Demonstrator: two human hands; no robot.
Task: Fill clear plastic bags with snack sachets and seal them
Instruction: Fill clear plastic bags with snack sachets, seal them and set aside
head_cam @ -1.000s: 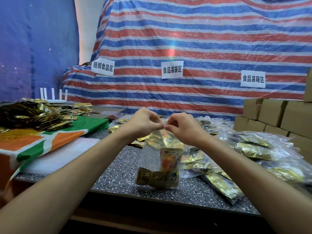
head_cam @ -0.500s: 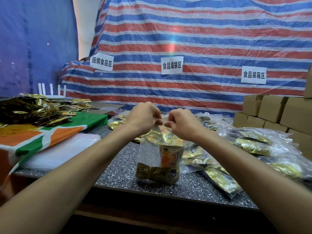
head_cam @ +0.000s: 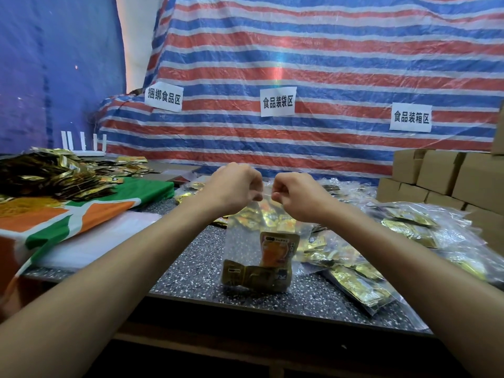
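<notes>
You face a wall draped in a red, white and blue striped tarp (head_cam: 327,58), with three white paper signs (head_cam: 277,101) in Chinese characters fixed across it. To your left hangs a plain blue sheet (head_cam: 54,66), and a strip of pale wall (head_cam: 133,36) shows between them. Below you lies a dark speckled tabletop (head_cam: 188,271). Brown cardboard boxes (head_cam: 439,173) are stacked at its right.

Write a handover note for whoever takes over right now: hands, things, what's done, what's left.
Hands: left hand and right hand each pinch the top edge of the clear bag, held upright over the table.
Done: sachets are inside it; filled bags lie at right.
Left: finish the seal, not visibly closed; set it aside; bag the loose sachets piled at left.
</notes>
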